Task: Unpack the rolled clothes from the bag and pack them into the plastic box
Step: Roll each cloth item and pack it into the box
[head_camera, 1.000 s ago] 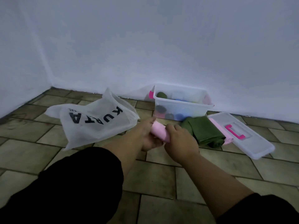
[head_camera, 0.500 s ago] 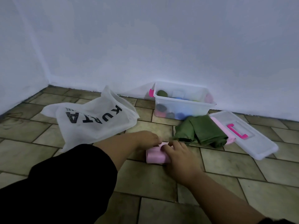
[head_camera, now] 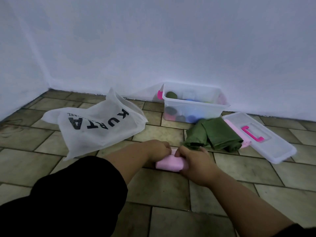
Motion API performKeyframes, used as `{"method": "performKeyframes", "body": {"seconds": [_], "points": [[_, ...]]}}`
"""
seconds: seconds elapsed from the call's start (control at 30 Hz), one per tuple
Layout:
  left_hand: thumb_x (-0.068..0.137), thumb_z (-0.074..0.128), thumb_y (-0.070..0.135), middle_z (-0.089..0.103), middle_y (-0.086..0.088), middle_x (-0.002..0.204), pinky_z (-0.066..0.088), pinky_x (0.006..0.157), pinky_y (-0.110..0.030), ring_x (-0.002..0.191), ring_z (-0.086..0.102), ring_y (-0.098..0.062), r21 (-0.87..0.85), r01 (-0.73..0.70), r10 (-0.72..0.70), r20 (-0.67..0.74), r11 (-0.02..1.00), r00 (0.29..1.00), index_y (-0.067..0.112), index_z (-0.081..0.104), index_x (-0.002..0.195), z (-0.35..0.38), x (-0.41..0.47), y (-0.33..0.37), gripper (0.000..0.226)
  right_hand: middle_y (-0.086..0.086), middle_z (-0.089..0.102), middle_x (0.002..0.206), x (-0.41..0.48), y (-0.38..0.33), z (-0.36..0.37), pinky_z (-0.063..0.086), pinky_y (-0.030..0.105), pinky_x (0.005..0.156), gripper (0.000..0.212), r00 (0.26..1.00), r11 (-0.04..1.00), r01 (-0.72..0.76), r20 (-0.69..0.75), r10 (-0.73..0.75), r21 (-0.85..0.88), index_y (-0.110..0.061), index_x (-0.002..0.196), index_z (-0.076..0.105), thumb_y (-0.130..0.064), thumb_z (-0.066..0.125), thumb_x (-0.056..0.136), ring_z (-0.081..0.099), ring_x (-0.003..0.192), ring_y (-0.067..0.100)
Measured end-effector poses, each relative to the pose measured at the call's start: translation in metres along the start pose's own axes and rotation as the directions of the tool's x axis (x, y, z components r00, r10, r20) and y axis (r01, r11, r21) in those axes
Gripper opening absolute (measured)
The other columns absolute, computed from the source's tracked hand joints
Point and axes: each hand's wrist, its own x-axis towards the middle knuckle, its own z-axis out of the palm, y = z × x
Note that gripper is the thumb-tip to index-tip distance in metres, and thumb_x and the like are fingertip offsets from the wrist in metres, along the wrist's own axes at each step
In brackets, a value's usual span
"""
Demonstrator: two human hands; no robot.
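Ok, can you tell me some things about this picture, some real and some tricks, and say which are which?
1. The left hand and the right hand both hold the pink roll on the floor. True.
2. The lid is shut on the plastic box. False: the box is open, and the lid lies on the floor to its right.
3. The plastic box already has rolled clothes in it. True.
4. The green cloth is inside the bag. False: it lies on the floor in front of the box, beside the lid.
5. The bag has black letters on it. True.
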Motion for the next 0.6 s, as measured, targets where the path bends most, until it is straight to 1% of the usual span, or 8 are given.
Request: {"method": "performKeyframes", "body": {"seconds": [0.1,0.13,0.2,0.33,0.4,0.47,0.53,0.6], "points": [[0.089,0.048,0.046,0.054,-0.009,0.123,0.036,0.073,-0.032,0.096,0.05,-0.021,-0.046,-0.008,0.009,0.023,0.999,1.0,0.029,0.049,0.114,0.002,0.001,-0.009,0.031,-0.014,0.064,0.114,0.006,0.002,-0.011,0.026,0.04,0.106,0.042,0.994,0.997,-0.043,0.103,0.036,0.067,-0.036,0.112,0.053,-0.038,0.069,0.074,0.057,0.107,0.013],[0.084,0.051,0.051,0.054,-0.006,0.122,0.036,0.071,-0.031,0.095,0.05,-0.019,-0.045,-0.021,0.023,0.048,0.999,0.999,0.031,0.048,0.113,0.003,0.001,-0.013,0.035,-0.014,0.063,0.115,0.008,0.002,-0.013,0.028,0.04,0.105,0.041,0.991,0.995,-0.056,0.127,0.045,0.087,-0.036,0.112,0.055,-0.039,0.07,0.074,0.056,0.108,0.012],[0.081,0.054,0.056,0.054,-0.004,0.124,0.037,0.075,-0.032,0.097,0.05,-0.018,0.005,-0.062,0.062,0.048,0.998,0.997,0.033,0.046,0.123,0.006,0.0,-0.019,0.049,-0.013,0.063,0.113,0.011,0.003,-0.015,0.033,0.04,0.102,0.037,0.985,0.987,-0.078,0.162,0.055,0.141,-0.035,0.11,0.058,-0.041,0.07,0.076,0.056,0.105,0.012],[0.089,0.048,0.051,0.055,-0.006,0.128,0.039,0.083,-0.034,0.105,0.051,-0.021,0.083,-0.085,0.09,-0.058,0.993,0.994,0.028,0.048,0.131,0.009,0.003,-0.019,0.048,-0.005,0.064,0.107,0.017,0.004,-0.013,0.044,0.035,0.092,0.025,0.979,0.966,-0.126,0.188,0.083,0.225,-0.034,0.109,0.062,-0.041,0.062,0.085,0.057,0.1,0.016],[0.091,0.045,0.05,0.054,-0.005,0.129,0.04,0.093,-0.038,0.112,0.051,-0.023,0.148,-0.073,0.089,-0.1,0.986,0.991,0.025,0.05,0.13,0.01,0.005,-0.014,0.047,0.0,0.058,0.109,0.02,0.005,-0.009,0.043,0.034,0.089,0.028,0.991,0.988,-0.097,0.107,0.085,0.121,-0.034,0.115,0.063,-0.043,0.053,0.09,0.053,0.102,0.019],[0.092,0.042,0.052,0.051,-0.004,0.13,0.034,0.1,-0.043,0.116,0.047,-0.023,0.243,-0.044,0.082,-0.149,0.969,0.985,0.024,0.054,0.127,0.01,0.008,-0.011,0.046,0.0,0.054,0.108,0.019,0.006,-0.004,0.04,0.033,0.087,0.033,1.0,1.0,-0.024,0.01,0.024,-0.001,-0.034,0.121,0.059,-0.042,0.048,0.09,0.05,0.102,0.019],[0.091,0.039,0.055,0.046,-0.004,0.13,0.029,0.101,-0.047,0.119,0.041,-0.024,0.321,0.012,0.051,-0.186,0.947,0.981,0.026,0.056,0.125,0.009,0.011,-0.01,0.048,-0.005,0.055,0.107,0.012,0.005,0.001,0.036,0.034,0.087,0.039,0.998,0.999,0.039,-0.047,-0.04,-0.029,-0.034,0.118,0.05,-0.047,0.05,0.081,0.051,0.099,0.016],[0.09,0.035,0.059,0.044,-0.005,0.13,0.028,0.099,-0.048,0.12,0.038,-0.025,0.35,0.068,0.006,-0.207,0.934,0.978,0.029,0.057,0.124,0.007,0.015,-0.01,0.051,-0.008,0.057,0.105,0.007,0.004,0.005,0.036,0.035,0.089,0.043,0.995,0.994,0.077,-0.053,-0.081,-0.081,-0.034,0.113,0.046,-0.051,0.051,0.073,0.052,0.096,0.016]]}}
